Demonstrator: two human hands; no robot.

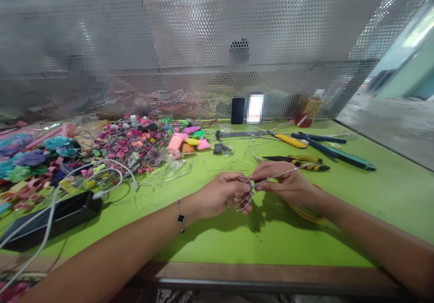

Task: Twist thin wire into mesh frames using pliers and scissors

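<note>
Over the green table (237, 239) both my hands meet at the middle. My left hand (220, 196) is closed in a pinch on a small wire piece (246, 196), a bent lattice of thin silver wire. My right hand (288, 183) is also closed, pinching a long strand of the same wire (288, 172) that runs out to the right. A bracelet with a black clover charm sits on my left wrist (181, 217). Something yellow lies under my right wrist (307, 215).
Pliers and cutters with yellow-black handles (301, 163), a yellow tool (290, 141) and blue-handled tools (325, 144) lie behind my hands. A heap of coloured beads and flowers (132, 144) fills the left. A black box (54, 217) with white cable, two phones (238, 110), a bottle (310, 109), perforated metal screen behind.
</note>
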